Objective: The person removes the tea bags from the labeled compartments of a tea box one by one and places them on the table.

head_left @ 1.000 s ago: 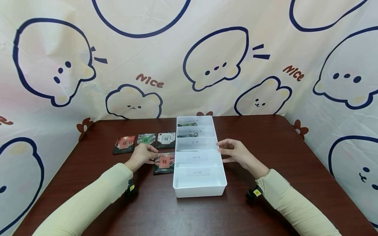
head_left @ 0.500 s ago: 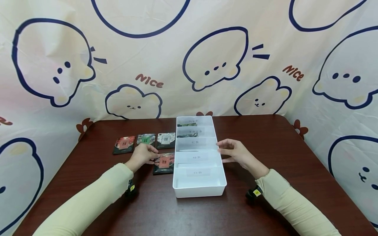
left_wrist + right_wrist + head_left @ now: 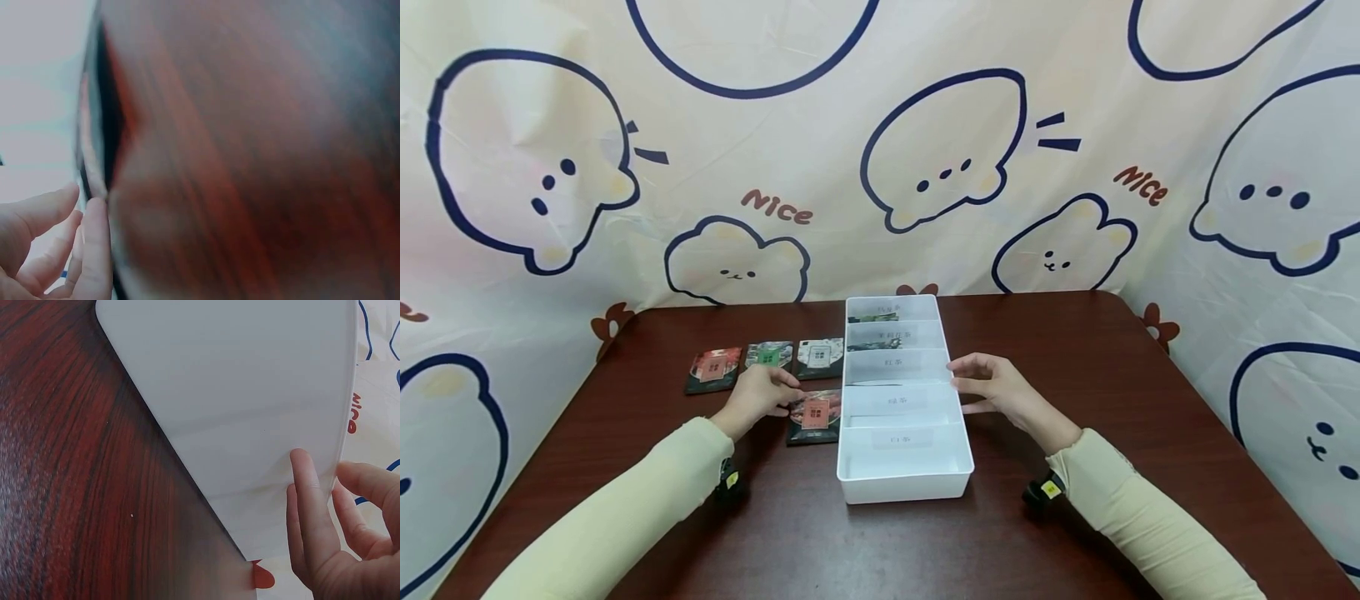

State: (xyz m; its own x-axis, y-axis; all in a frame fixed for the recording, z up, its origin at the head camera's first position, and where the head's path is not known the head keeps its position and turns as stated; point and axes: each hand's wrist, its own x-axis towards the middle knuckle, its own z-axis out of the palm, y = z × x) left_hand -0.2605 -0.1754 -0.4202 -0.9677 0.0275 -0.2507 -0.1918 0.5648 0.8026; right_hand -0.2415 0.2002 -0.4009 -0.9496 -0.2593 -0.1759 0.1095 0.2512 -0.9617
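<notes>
A white divided box [image 3: 906, 487] stands lengthwise on the table, with paper labels in its compartments. Flat packets lie in the two farthest ones. Left of the box is a dark tea packet [image 3: 815, 414] with an orange label. My left hand [image 3: 758, 398] pinches this packet by its left edge. In the left wrist view the packet [image 3: 94, 153] appears nearly edge-on between the fingers. My right hand [image 3: 1000, 388] touches the box's right side. Straight fingers [image 3: 307, 481] lie against the outer wall [image 3: 237, 387], and other fingertips meet the rim.
Behind the left hand lie a red-labelled packet [image 3: 713, 370], a green-labelled packet [image 3: 769, 354] and a white-labelled packet [image 3: 820, 358] in a row. The brown table [image 3: 1075, 333] ends against a cartoon-printed cloth [image 3: 835, 167] at the back and sides.
Both hands, the packets and the box keep their places. Only the head view has shifted very slightly.
</notes>
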